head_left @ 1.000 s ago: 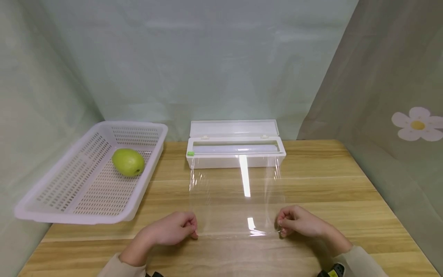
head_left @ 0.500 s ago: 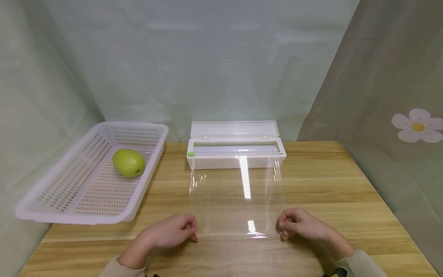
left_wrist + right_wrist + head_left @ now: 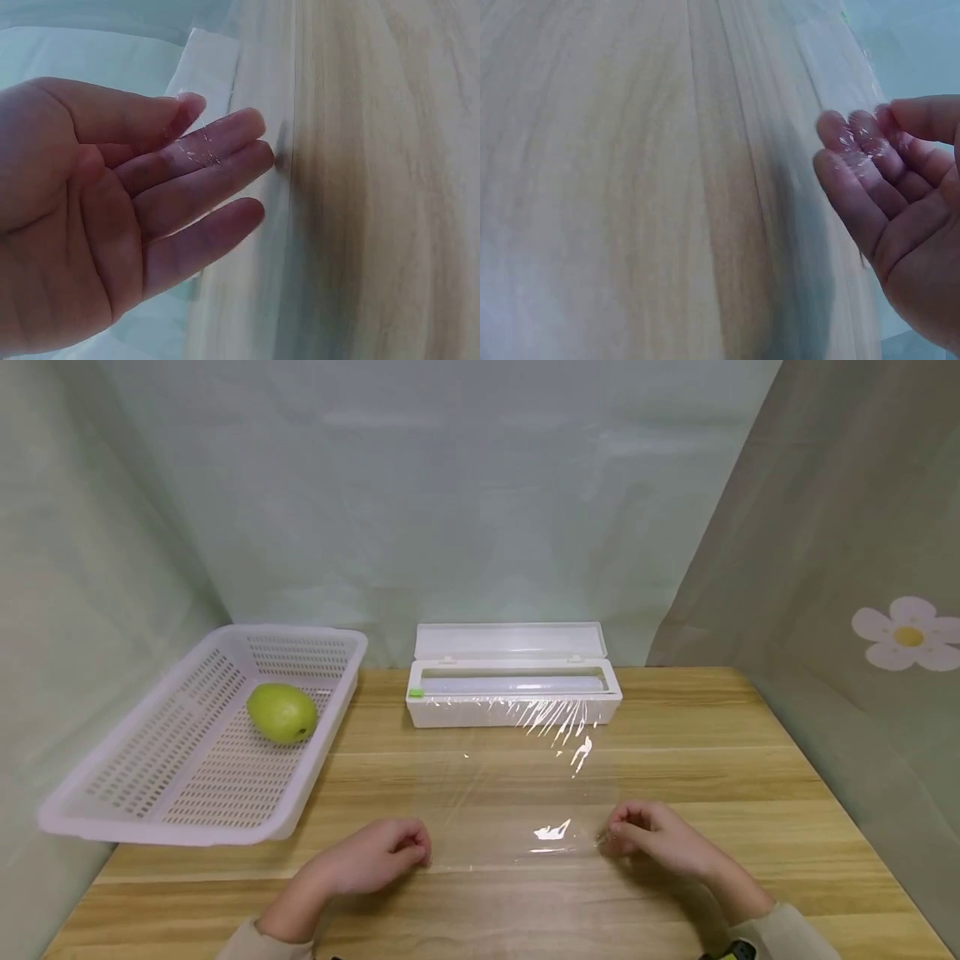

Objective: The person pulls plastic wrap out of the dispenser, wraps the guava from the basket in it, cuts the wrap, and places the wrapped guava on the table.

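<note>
A clear sheet of cling film (image 3: 517, 802) stretches toward me from a white cling film dispenser (image 3: 513, 711) at the back of the table. The dispenser's lid stands raised, and a white roll (image 3: 513, 684) lies inside. My left hand (image 3: 378, 858) pinches the film's near left corner between thumb and index finger. At the near right corner my right hand (image 3: 660, 839) pinches the film the same way. In both wrist views crinkled film crosses the fingers (image 3: 202, 180) and fingertips (image 3: 855, 139), the other fingers extended loosely. A small green slider (image 3: 416, 692) sits at the dispenser's left end.
A white perforated plastic basket (image 3: 318, 768) stands at the left, holding a green oval fruit (image 3: 282, 713). Grey-green cloth (image 3: 480, 502) encloses the wooden table (image 3: 720, 752) at the back and sides. A white flower print (image 3: 908, 636) shows on the right cloth.
The film's glare has shifted, and slanting wrinkles now show near the dispenser's front, where it had one straight glare band. Both hands keep their pinch and have moved only slightly.
</note>
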`<act>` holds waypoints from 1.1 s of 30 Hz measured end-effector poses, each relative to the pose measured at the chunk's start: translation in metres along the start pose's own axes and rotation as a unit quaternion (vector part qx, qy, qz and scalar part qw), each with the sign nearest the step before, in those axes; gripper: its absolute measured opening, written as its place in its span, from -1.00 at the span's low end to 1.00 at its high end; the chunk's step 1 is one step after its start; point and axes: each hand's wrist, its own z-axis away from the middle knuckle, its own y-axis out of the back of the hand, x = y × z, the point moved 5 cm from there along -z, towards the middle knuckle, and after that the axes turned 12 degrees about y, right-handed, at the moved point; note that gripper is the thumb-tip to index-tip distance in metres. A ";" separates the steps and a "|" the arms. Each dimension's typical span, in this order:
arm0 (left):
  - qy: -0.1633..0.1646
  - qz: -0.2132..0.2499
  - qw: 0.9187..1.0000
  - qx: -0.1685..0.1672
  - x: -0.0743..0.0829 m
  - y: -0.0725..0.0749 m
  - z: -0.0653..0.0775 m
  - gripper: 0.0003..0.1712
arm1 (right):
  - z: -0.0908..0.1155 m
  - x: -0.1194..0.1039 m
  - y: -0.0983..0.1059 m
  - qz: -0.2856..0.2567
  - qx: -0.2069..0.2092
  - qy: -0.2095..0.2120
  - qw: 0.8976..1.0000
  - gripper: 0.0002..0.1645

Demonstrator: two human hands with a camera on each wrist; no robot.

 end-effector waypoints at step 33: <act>0.002 0.124 0.983 0.133 -0.024 0.022 -0.003 -0.77 | 0.002 0.004 0.011 -0.006 0.069 0.026 0.997 -0.75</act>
